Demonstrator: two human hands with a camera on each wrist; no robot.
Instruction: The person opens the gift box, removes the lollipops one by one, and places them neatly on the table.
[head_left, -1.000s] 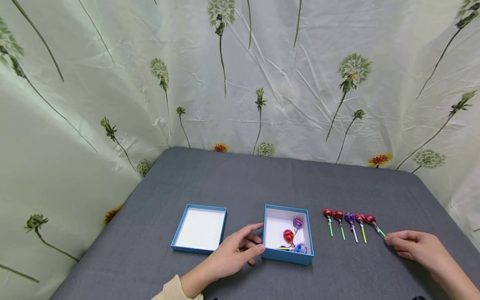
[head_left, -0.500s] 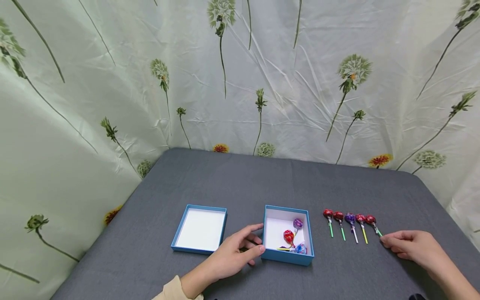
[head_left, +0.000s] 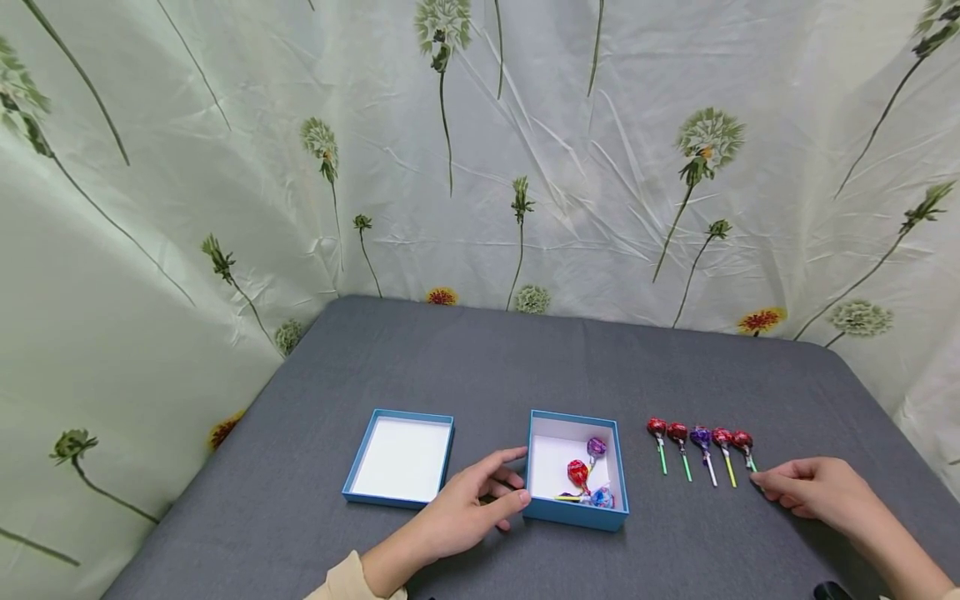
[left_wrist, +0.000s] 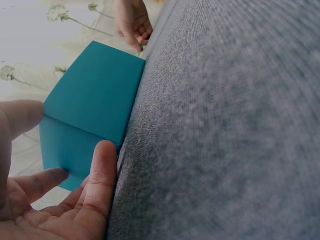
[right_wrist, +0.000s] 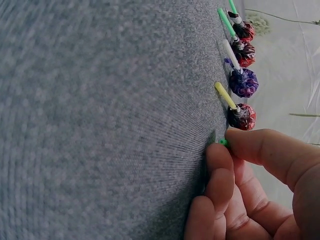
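My right hand (head_left: 821,492) pinches the green stick of a red-wrapped lollipop (head_left: 742,440) between thumb and index finger, at the right end of a row of lollipops. In the right wrist view only the tip of that green stick (right_wrist: 224,143) shows; the fingers hide its head. My left hand (head_left: 476,504) rests against the left side of an open blue box (head_left: 573,517), its thumb at the near corner and its index finger further back. Inside the box lie a purple lollipop (head_left: 596,447), a red one (head_left: 577,473) and a blue-wrapped one (head_left: 602,497).
A shallow blue lid (head_left: 397,458) with a white inside lies left of the box. Between the box and my right hand are red lollipops (head_left: 677,432) and a purple lollipop (head_left: 701,437), side by side on the grey table (head_left: 465,358). A flowered curtain hangs behind.
My right hand has moved slightly left, swinging the stick of the end lollipop so it lies more nearly in line with the others. My left hand has stayed at the box.
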